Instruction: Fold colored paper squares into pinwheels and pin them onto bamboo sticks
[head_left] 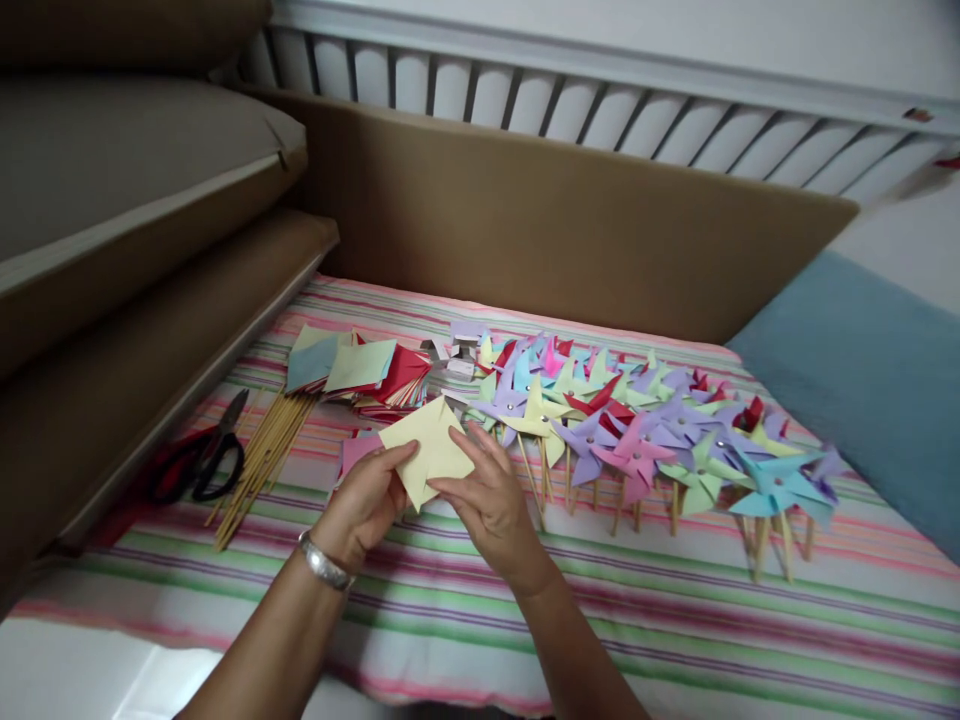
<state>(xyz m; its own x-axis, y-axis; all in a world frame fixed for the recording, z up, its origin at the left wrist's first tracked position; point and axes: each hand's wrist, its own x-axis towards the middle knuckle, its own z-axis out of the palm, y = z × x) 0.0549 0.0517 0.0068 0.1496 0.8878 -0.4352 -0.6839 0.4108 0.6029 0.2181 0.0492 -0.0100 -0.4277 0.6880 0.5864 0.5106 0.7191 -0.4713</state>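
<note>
A pale yellow paper square (429,450) is held up above the cloth, with what look like slits running in from its corners. My left hand (367,505), a silver bangle on its wrist, pinches the sheet's left side between thumb and fingers. On the right side, my right hand (487,500) has its thumb and fingers closed at the paper's edge. Behind the sheet lie fanned stacks of coloured paper (361,365) and a pink sheet (358,452), partly hidden by my left hand. Many finished paper pinwheels (637,455) on sticks lie to the right.
Black-handled scissors (202,462) and a bundle of wooden sticks (266,460) lie at left on the striped cloth (480,610). Small grey metallic-looking pieces (459,365) sit behind the paper. Brown cushions (150,300), a brown board (525,220) and a blue panel (862,390) border the surface.
</note>
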